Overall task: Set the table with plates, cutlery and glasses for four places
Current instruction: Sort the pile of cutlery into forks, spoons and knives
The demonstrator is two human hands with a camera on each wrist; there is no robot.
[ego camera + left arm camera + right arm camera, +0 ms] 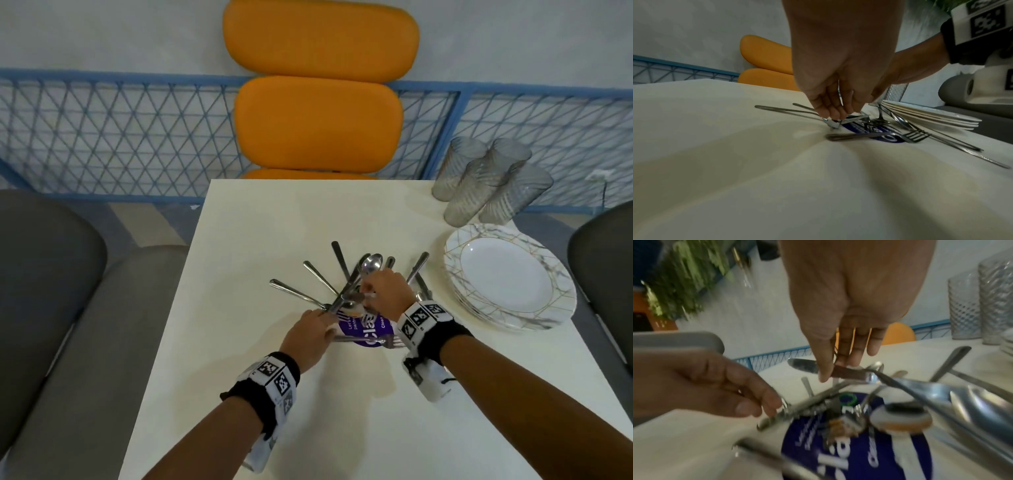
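A heap of steel cutlery (pixel 346 284) lies mid-table on a round purple label (pixel 371 334). My left hand (pixel 327 317) reaches in from the left and pinches one long piece of cutlery (pixel 797 407) near its end; the left wrist view shows the fingertips (pixel 827 113) down on it. My right hand (pixel 370 294) hangs over the heap, and its thumb and fingers (pixel 825 369) pinch the handle of a spoon (pixel 941 391). A stack of marbled plates (pixel 555 291) sits at the right, with several ribbed glasses (pixel 493 181) behind it.
The cream table (pixel 260 394) has bare surface at left and toward me. An orange padded chair (pixel 318 123) stands at the far end, grey chairs (pixel 44 260) at both sides. A blue mesh railing (pixel 120 137) runs behind. A fork (pixel 910 135) lies across the label's near edge.
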